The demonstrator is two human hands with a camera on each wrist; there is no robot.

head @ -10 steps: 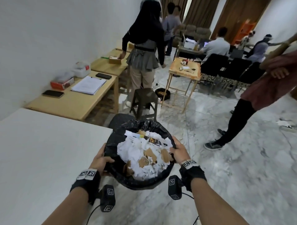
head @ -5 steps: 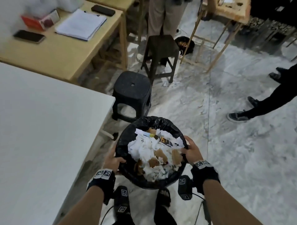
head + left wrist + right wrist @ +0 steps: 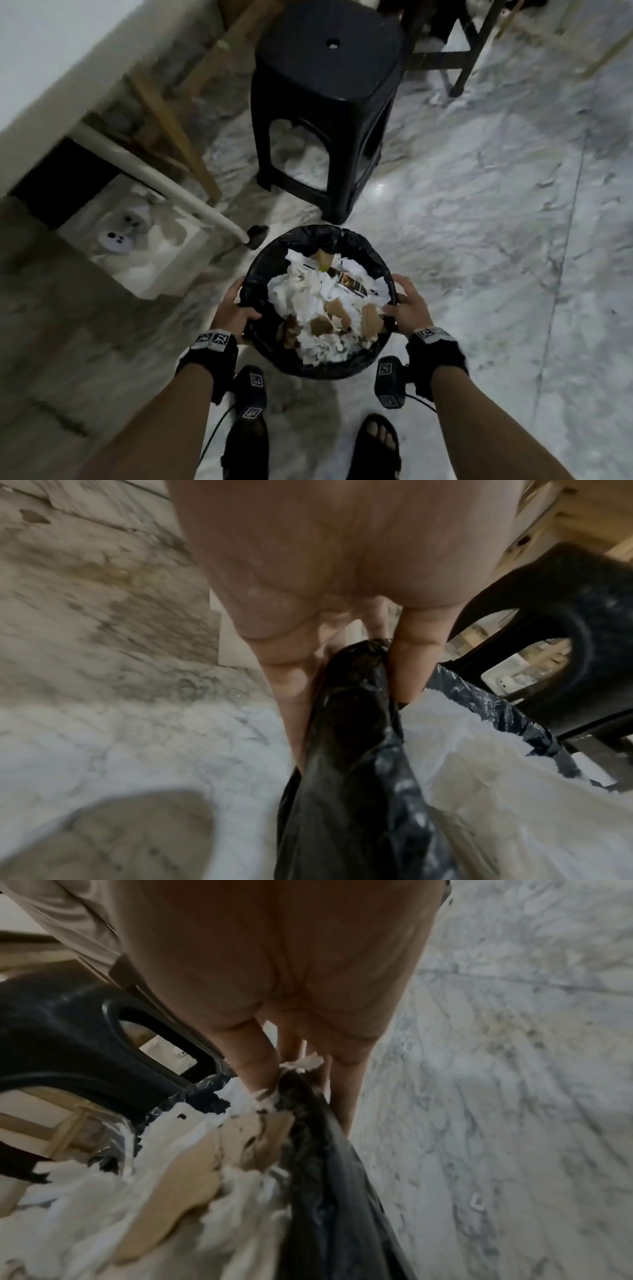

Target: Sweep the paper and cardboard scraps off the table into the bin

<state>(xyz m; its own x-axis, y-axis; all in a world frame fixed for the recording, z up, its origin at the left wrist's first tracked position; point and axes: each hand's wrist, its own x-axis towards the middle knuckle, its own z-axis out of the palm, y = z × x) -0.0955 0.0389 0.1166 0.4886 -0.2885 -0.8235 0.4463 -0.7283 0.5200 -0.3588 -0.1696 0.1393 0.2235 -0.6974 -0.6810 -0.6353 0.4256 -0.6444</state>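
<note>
A round bin (image 3: 346, 236) lined with a black plastic bag is low over the marble floor, heaped with white paper scraps (image 3: 308, 294) and brown cardboard scraps (image 3: 337, 310). My left hand (image 3: 234, 310) grips the bin's left rim, thumb inside and fingers outside over the bag (image 3: 346, 723). My right hand (image 3: 407, 308) grips the right rim the same way, its thumb pressing the bag (image 3: 308, 1123) beside cardboard (image 3: 192, 1164). The white table edge (image 3: 68, 85) shows only at the upper left.
A black plastic stool (image 3: 325, 102) stands just behind the bin. The table's white leg (image 3: 164, 181) slants down to a foot left of the bin. A white box with a socket (image 3: 130, 240) sits under the table. My sandalled feet (image 3: 376, 445) stand below the bin.
The bin has come down from table height towards the floor, both hands holding its rim throughout. The head view has tipped down, so the room and people are out of sight.
</note>
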